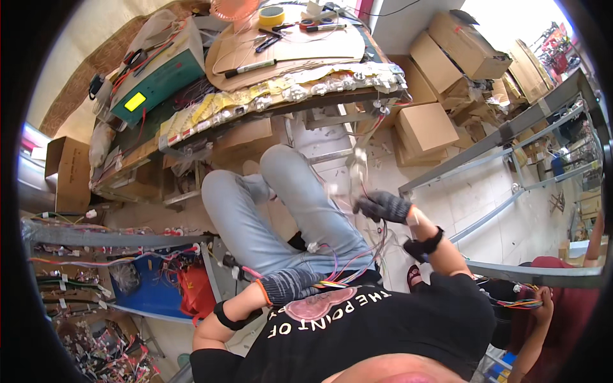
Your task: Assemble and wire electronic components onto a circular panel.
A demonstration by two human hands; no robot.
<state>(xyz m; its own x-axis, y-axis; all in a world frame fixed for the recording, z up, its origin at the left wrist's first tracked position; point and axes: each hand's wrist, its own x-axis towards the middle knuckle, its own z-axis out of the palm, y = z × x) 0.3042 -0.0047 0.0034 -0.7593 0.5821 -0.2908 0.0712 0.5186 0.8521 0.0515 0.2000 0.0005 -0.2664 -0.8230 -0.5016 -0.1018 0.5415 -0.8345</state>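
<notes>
The person sits and looks down at blue jeans (281, 210). The left hand (287, 284) wears a grey glove and pinches a bunch of thin coloured wires (348, 271) near the lap. The wires run up from that grip to the right hand (383, 206), which wears a dark glove and closes on them higher up. Above that grip hang white plugs (357, 163). Past both hands stands a messy table (191, 121) with a black marker (250, 67) and yellow tape (271, 15)
</notes>
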